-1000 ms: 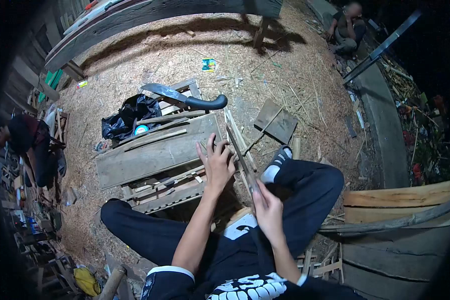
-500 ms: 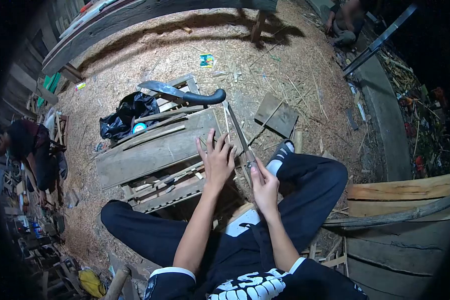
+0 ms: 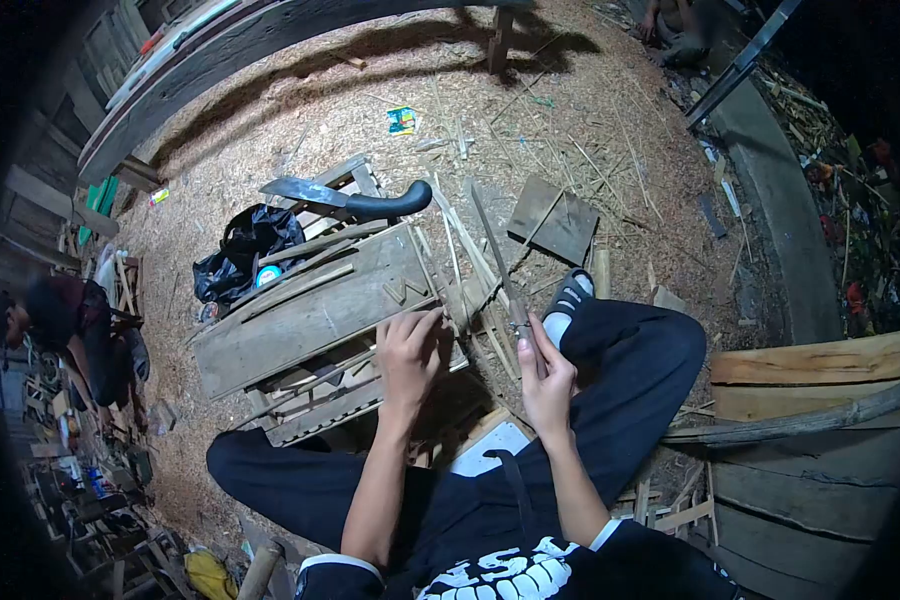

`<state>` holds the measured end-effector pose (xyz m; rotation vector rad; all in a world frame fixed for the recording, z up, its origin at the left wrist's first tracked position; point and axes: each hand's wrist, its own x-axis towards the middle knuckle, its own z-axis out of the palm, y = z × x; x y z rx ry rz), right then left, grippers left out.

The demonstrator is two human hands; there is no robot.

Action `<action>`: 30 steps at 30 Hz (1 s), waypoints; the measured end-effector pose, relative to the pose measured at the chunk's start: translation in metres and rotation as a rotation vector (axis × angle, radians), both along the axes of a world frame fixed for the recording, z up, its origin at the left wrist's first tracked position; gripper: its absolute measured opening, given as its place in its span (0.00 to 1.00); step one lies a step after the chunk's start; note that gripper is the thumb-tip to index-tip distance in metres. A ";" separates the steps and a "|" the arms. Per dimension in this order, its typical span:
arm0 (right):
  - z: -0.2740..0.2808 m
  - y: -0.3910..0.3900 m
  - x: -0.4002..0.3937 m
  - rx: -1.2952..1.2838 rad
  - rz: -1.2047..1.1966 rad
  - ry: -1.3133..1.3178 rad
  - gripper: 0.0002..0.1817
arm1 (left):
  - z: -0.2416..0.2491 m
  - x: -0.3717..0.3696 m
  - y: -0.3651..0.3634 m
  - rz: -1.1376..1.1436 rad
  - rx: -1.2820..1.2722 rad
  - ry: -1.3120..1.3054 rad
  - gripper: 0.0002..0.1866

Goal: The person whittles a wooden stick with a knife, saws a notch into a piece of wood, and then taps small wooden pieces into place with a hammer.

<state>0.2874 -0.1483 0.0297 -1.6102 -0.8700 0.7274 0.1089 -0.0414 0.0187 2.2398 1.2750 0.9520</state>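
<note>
My right hand [image 3: 547, 385] is closed around the wooden handle of a long, narrow-bladed knife [image 3: 498, 245], whose blade points away from me. My left hand [image 3: 408, 355] is over the near right edge of a wooden board [image 3: 290, 315], its fingers curled and drawn together. Their tips are partly hidden, so anything pinched in them cannot be made out. Small wooden pieces [image 3: 406, 292] lie on the board just beyond that hand. A broad-bladed machete [image 3: 370, 203] with a curved black handle rests at the far end of the slatted wooden stand.
A black plastic bag [image 3: 245, 245] sits left of the board. A square wooden block [image 3: 553, 217] and thin strips lie on the shavings-covered ground. Planks [image 3: 805, 440] are stacked at right, a long bench [image 3: 270, 45] stands beyond. Another person [image 3: 65, 335] crouches at left.
My left hand has gone from spread fingers to curled ones and drawn back towards me, uncovering small pieces on the board. The knife in my right hand has shifted slightly right and nearer me.
</note>
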 end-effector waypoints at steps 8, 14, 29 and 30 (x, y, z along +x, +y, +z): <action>0.013 0.008 -0.009 0.006 0.063 -0.005 0.25 | 0.026 -0.025 -0.010 0.011 0.008 0.043 0.21; 0.020 0.012 -0.032 0.084 0.122 -0.202 0.22 | 0.048 -0.053 -0.023 -0.009 0.057 0.005 0.26; -0.003 0.089 -0.149 0.452 0.520 -0.801 0.24 | 0.050 -0.216 -0.021 0.179 0.240 0.064 0.18; -0.003 0.092 -0.154 0.404 0.566 -0.840 0.24 | 0.044 -0.220 -0.023 0.235 0.216 0.038 0.16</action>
